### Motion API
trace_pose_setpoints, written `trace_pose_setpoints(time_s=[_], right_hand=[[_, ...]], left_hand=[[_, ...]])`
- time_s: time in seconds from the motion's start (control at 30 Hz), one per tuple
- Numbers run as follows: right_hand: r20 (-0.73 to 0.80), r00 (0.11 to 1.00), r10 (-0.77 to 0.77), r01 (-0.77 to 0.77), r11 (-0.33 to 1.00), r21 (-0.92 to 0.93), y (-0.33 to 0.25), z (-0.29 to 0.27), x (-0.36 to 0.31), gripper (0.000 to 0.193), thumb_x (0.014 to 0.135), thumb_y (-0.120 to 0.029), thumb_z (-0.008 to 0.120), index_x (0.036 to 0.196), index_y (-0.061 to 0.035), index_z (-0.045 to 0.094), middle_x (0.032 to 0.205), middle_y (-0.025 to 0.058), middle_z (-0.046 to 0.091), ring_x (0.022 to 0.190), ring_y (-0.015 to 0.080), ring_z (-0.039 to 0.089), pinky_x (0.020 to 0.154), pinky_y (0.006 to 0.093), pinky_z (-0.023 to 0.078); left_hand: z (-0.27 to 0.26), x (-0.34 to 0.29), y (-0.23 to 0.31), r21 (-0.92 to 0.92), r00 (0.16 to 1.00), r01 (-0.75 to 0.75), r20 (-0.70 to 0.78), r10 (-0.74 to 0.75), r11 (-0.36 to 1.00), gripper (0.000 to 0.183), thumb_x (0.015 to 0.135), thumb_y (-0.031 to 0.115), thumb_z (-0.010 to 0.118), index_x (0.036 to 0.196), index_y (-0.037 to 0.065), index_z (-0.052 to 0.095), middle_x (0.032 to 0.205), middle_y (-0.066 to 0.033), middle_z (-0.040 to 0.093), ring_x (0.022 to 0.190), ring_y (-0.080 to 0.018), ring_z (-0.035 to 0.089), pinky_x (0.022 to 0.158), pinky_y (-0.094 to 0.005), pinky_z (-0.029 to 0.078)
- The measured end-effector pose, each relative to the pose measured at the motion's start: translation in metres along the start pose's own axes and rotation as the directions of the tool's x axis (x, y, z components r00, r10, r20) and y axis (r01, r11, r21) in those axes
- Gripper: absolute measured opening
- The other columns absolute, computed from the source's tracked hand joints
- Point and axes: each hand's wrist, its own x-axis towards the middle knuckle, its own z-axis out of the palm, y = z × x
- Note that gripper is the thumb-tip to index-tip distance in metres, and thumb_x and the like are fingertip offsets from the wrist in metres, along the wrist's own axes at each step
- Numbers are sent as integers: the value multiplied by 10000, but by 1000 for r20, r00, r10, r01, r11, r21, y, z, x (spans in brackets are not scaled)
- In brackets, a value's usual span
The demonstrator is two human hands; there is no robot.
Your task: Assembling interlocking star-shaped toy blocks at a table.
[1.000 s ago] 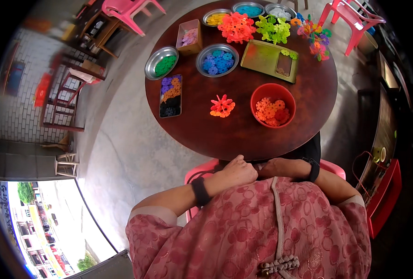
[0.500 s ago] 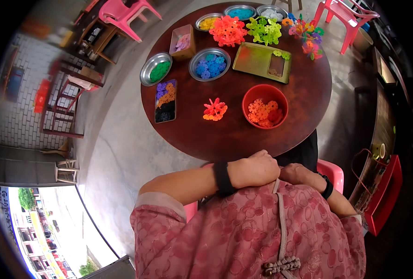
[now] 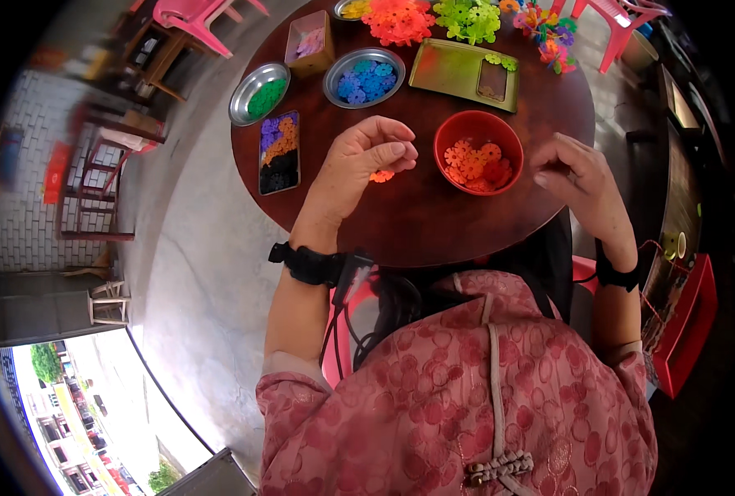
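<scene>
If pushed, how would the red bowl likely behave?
The red bowl looks like thin plastic, so probably light. On the glossy tabletop it may slide. Orange flower pieces lie below its rim, so they may shift but probably won't spill.

Well left of the left hand (image 3: 359,161) stand a wooden stool (image 3: 109,303) and a white brick wall (image 3: 14,217), with a pink plastic armchair (image 3: 187,11) farther ahead. Beyond the right hand (image 3: 581,178) is a beige bucket (image 3: 639,54).

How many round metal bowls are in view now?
3: the bowl of green pieces, leftmost on the table; the bowl of blue pieces to its right; and the bowl of yellow pieces, cut off at the top. More may lie beyond.
</scene>
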Motion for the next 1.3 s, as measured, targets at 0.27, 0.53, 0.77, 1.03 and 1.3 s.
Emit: trace_pose_setpoints(time_s=[0.27,0.53,0.77,1.03,1.3], right_hand=[[-83,991,-109,74,936,-345,28,36,20,122,778,-70,599,887,-30,560,872,111,535,820,294,537,729,362,430],[-197,969,148,-207,924,-322,77,60,20,443,764,-134,647,1171,-70,485,964,157,571,994,327,518,833,378,434],[-202,969,145,-194,948,-252,92,81,16,436,740,-24,533,1161,-29,420,961,271,586,969,447,538,811,475,435],[-180,978,107,-149,961,-234,56,99,6,396,732,-2,514,1115,-16,415,945,261,582,937,442,545,793,477,437],[-155,979,135,-172,950,-259,45,101,4,365,755,-26,527,1103,-26,420,941,246,576,930,428,546,783,472,441]], left_hand=[[-19,1,-32,-87,990,-77,-122,66,993,184,889,144,592,1043,43,584,899,-72,654,808,-148,637,733,-270,517],[-3,9,-53,-220,988,-149,-75,135,964,161,891,114,575,1036,45,584,896,-67,647,819,-149,629,738,-276,513],[17,19,-76,103,962,-209,-157,223,973,150,880,115,589,1022,64,589,894,-11,612,801,-93,569,730,-236,480],[15,21,-84,381,891,-291,-228,394,878,159,837,82,616,989,37,598,823,9,588,734,-54,522,674,-200,452],[3,16,-71,448,815,-291,-346,464,845,91,841,52,593,922,18,616,778,-2,609,676,-62,562,617,-207,472]])
